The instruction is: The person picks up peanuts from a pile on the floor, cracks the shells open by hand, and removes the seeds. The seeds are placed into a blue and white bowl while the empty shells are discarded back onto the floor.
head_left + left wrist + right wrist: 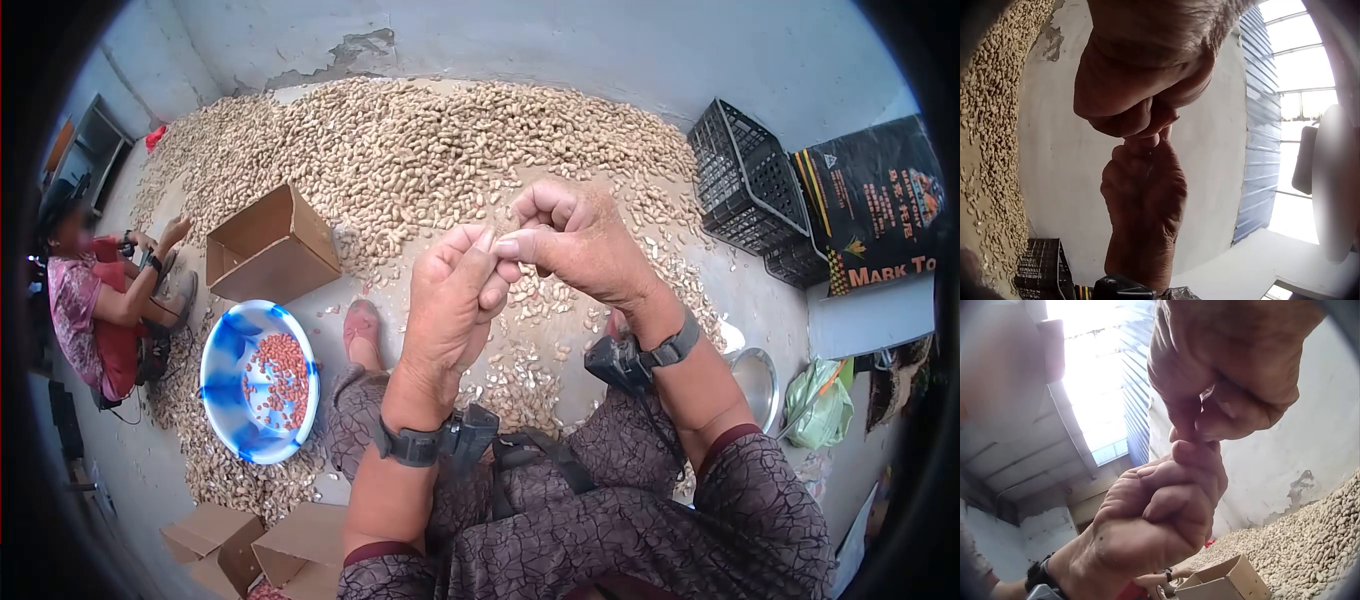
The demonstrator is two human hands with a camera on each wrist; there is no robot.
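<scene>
Both hands meet fingertip to fingertip in front of the body, over the floor. The left hand [450,295], its fingers curled, pinches with thumb and forefinger. Thumb and bent forefinger of the right hand [590,240] pinch at the same spot from the other side. What they hold is a small peanut, almost wholly hidden by the fingertips. In the left wrist view the right hand [1147,194] touches the left fingers from below. A big heap of unshelled peanuts [420,150] lies beyond the hands, with broken shells [515,385] scattered below them.
To the left stands a blue-and-white basin [226,355] with red peanut kernels [280,375], near a cardboard box [285,270]. Another person [85,310] sits farther left. On the right are a black crate [735,190], a printed sack [880,200], a metal bowl [758,385] and a green bag [820,405].
</scene>
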